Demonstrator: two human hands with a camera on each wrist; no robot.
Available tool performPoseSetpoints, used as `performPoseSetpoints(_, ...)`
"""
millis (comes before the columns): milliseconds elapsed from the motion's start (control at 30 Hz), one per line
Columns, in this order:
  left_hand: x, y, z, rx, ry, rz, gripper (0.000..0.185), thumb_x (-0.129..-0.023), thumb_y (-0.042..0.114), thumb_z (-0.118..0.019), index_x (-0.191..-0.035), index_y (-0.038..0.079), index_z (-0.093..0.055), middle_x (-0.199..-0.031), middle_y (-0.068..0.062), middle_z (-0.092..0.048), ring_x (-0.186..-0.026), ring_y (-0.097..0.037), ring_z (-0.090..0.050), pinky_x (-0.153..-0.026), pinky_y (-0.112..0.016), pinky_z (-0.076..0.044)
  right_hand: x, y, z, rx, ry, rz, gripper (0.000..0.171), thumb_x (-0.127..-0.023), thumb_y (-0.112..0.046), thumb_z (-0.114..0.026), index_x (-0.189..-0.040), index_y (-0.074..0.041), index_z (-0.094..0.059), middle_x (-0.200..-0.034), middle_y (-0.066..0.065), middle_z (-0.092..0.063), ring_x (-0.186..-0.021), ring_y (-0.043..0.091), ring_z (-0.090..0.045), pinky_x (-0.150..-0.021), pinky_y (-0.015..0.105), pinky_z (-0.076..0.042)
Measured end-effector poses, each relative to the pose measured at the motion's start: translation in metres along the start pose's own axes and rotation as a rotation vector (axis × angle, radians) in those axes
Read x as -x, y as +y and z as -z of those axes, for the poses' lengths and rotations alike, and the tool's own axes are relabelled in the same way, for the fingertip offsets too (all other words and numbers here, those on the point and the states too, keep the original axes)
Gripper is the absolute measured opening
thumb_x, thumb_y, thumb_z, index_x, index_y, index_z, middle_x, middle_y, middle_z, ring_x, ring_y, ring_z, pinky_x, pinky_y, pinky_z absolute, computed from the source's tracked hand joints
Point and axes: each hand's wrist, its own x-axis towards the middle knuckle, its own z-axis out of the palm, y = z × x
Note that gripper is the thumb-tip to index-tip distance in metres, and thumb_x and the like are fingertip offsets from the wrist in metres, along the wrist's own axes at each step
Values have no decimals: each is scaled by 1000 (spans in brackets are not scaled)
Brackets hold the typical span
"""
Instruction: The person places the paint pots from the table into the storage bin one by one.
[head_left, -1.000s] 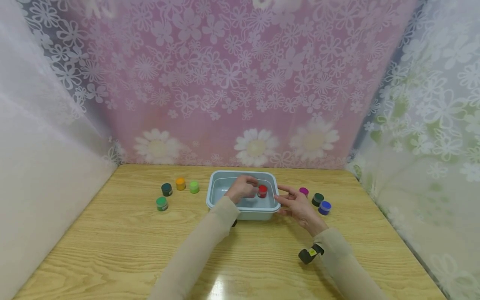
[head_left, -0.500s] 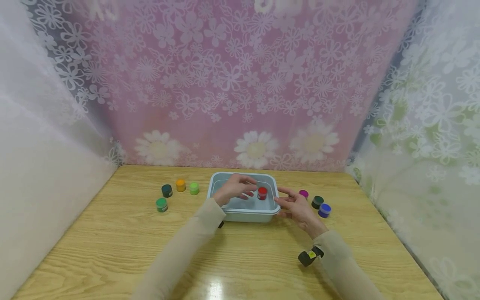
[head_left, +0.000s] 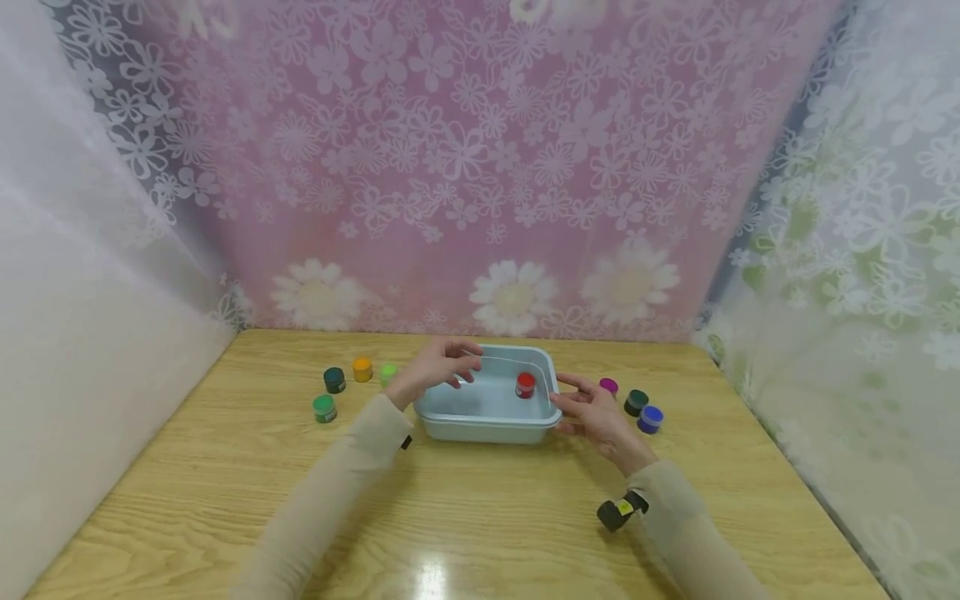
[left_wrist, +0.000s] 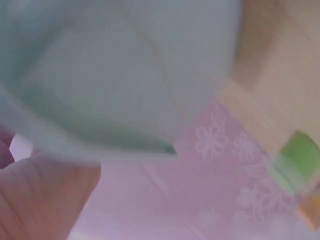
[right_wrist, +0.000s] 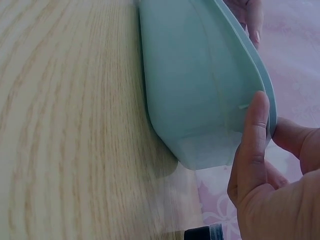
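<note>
A pale blue plastic bin (head_left: 480, 421) stands mid-table with a red-lidded jar (head_left: 525, 384) upright inside, near its right wall. My left hand (head_left: 456, 367) hovers over the bin's rear left corner, fingers relaxed and holding nothing. My right hand (head_left: 568, 402) pinches the bin's right rim. In the right wrist view the thumb (right_wrist: 252, 135) lies on the bin's outer wall (right_wrist: 200, 90), with the fingers over the rim. The left wrist view is blurred; it shows the bin (left_wrist: 125, 65) and a light green jar (left_wrist: 295, 160).
Left of the bin stand a dark green jar (head_left: 334, 380), an orange jar (head_left: 362, 368), a light green jar (head_left: 387, 372) and a green jar (head_left: 324, 407). On the right stand magenta (head_left: 608, 386), dark (head_left: 636, 402) and blue (head_left: 650, 417) jars. Flowered curtains close off three sides.
My left hand let go of the red jar and drew back to the left, out of the bin. The jar stays in the bin. The right hand keeps hold of the rim.
</note>
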Motion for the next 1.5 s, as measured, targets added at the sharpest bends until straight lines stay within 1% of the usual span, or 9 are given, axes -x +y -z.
performPoseSetpoints(200,8,-3,18,-2,66,1,29,-99,27,-61,-123,12,-65,-119,-22,-65,-100,-45,-62,-80,-56,-54,-1,0,1,-6,-1,4,62,-93,-19,-68,-149,-11,-41,-123,19,-61,-94,24,-69,-75,33,-62)
performPoseSetpoints(467,20,-13,29,-9,178,-4,25,-99,26,-60,-116,10,-68,-111,-26,-66,-84,-40,-60,-57,-33,-51,-2,2,1,-11,-13,9,63,-93,-18,-69,-149,-10,-41,-122,19,-61,-94,24,-70,-74,32,-62)
performPoseSetpoints(600,26,-23,39,-6,198,20,34,-98,30,-62,-120,5,-66,-105,-22,-68,-76,-32,-58,-60,-35,-50,-2,2,1,-9,-8,7,63,-93,-19,-69,-149,-11,-41,-124,21,-60,-94,24,-70,-75,33,-62)
performPoseSetpoints(800,39,-34,55,8,223,52,35,-97,31,-63,-121,6,-66,-100,-15,-69,-81,-30,-61,-65,-36,-53,-1,1,1,4,-5,1,63,-94,-19,-68,-149,-11,-40,-126,23,-59,-94,25,-70,-77,35,-62)
performPoseSetpoints(900,45,-39,66,2,191,49,36,-98,32,-62,-123,7,-64,-109,-21,-67,-81,-23,-63,-70,-40,-55,0,1,1,3,-11,-1,63,-94,-19,-68,-149,-11,-40,-127,24,-58,-94,25,-70,-78,36,-62)
performPoseSetpoints(1033,52,-45,84,-9,131,66,40,-96,36,-63,-128,11,-62,-120,-24,-64,-89,-23,-65,-81,-50,-55,0,-1,0,0,-16,-2,63,-94,-19,-68,-150,-11,-39,-127,23,-58,-94,24,-70,-79,36,-62)
performPoseSetpoints(1133,60,-49,96,-8,115,76,38,-95,35,-66,-127,15,-62,-123,-21,-64,-96,-25,-66,-87,-55,-54,-1,-1,0,2,-15,-4,63,-94,-19,-68,-150,-11,-39,-128,24,-58,-94,24,-70,-78,35,-62)
performPoseSetpoints(1367,79,-60,117,17,168,58,37,-96,24,-65,-129,9,-60,-121,-21,-65,-94,-25,-68,-81,-49,-57,-3,1,1,-4,-17,1,63,-94,-20,-68,-150,-12,-39,-128,24,-57,-93,23,-70,-74,30,-62)
performPoseSetpoints(1500,88,-64,127,8,180,67,42,-94,26,-68,-130,5,-59,-118,-15,-68,-94,-22,-68,-84,-50,-56,-3,3,1,-10,-15,1,63,-94,-20,-67,-150,-12,-39,-128,24,-56,-94,24,-70,-73,30,-62)
